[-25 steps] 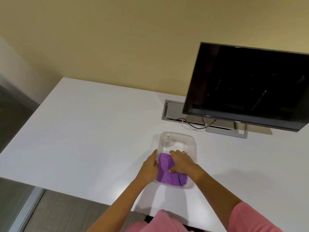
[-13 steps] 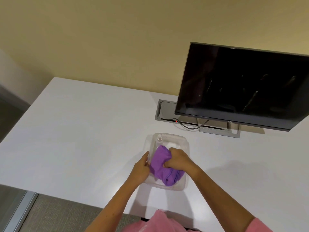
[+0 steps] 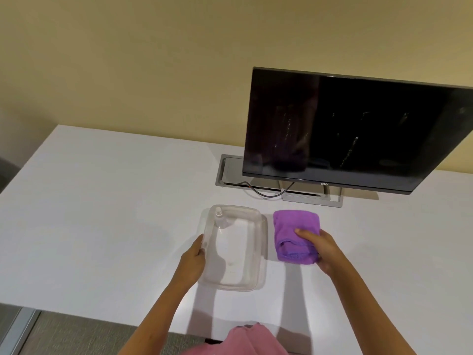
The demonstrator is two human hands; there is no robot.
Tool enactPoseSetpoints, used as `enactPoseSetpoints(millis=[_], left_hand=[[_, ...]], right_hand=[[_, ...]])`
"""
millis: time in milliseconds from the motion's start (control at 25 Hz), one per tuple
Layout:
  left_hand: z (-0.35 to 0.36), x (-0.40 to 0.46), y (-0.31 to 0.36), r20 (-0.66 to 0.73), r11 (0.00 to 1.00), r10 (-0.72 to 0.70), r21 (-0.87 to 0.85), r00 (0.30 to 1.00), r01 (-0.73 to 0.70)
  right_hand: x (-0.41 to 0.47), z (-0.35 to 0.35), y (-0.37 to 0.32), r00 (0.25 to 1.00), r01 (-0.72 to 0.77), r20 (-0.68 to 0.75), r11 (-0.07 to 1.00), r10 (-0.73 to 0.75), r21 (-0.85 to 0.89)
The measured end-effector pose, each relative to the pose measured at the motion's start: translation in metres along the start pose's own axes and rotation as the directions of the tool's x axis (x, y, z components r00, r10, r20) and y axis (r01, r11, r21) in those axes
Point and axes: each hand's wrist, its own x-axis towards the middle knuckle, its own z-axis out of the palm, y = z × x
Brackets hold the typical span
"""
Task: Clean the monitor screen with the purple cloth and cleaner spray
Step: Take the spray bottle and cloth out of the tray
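Note:
The purple cloth (image 3: 294, 230) lies folded on the white table, to the right of a clear plastic tub (image 3: 261, 252). My right hand (image 3: 320, 249) grips the cloth's near right part, thumb on top. My left hand (image 3: 193, 260) holds the tub's left rim. A small clear spray bottle (image 3: 220, 219) with a white cap lies in the tub's far left corner. The monitor (image 3: 358, 129) stands at the back right, its dark screen marked with streaks and spots.
The white table (image 3: 102, 213) reaches left and toward me; its front edge is close to my body. A grey cable box (image 3: 230, 170) and a black cable (image 3: 266, 192) sit behind the tub, beside the monitor's stand (image 3: 312, 198). A yellow wall is behind.
My right hand has lifted the purple cloth out of the tub and set it down on the table to the tub's right. My left hand stays on the tub's left rim.

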Motion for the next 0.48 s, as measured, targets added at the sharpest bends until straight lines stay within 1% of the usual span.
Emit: enactPoseSetpoints(millis=[80, 160, 240, 280, 360, 400, 440, 480], left_hand=[[0.003, -0.001, -0.001, -0.032, 1.000, -0.008, -0.029, 0.999, 0.007], [0.005, 0.001, -0.003, -0.042, 1.000, -0.018, -0.021, 0.999, 0.017], [0.004, 0.003, -0.005, -0.036, 1.000, -0.025, 0.002, 0.999, 0.026], [0.004, 0.004, -0.005, -0.033, 1.000, -0.030, 0.009, 0.999, 0.030], [0.003, 0.004, -0.005, -0.028, 1.000, -0.028, 0.006, 0.999, 0.028], [0.003, 0.003, -0.004, -0.023, 1.000, -0.019, 0.000, 1.000, 0.019], [0.002, 0.001, -0.003, -0.018, 1.000, -0.009, -0.003, 1.000, 0.009], [0.001, 0.000, -0.002, -0.010, 1.000, -0.004, -0.003, 1.000, 0.004]], right_hand=[[0.007, -0.008, 0.021, 0.998, -0.060, 0.003, 0.998, 0.060, 0.007], [0.012, -0.010, 0.037, 0.996, -0.092, 0.005, 0.996, 0.092, -0.004], [0.018, -0.010, 0.050, 0.996, -0.078, -0.034, 0.996, 0.076, -0.053], [0.019, -0.008, 0.054, 0.995, -0.064, -0.083, 0.993, 0.056, -0.102], [0.019, 0.000, 0.055, 0.969, -0.071, -0.247, 0.964, 0.005, -0.257], [0.017, 0.006, 0.052, 0.937, -0.096, -0.345, 0.922, -0.042, -0.375], [0.012, 0.014, 0.045, 0.896, -0.122, -0.426, 0.855, -0.123, -0.504], [0.007, 0.023, 0.037, 0.850, -0.109, -0.467, 0.786, -0.244, -0.609]])
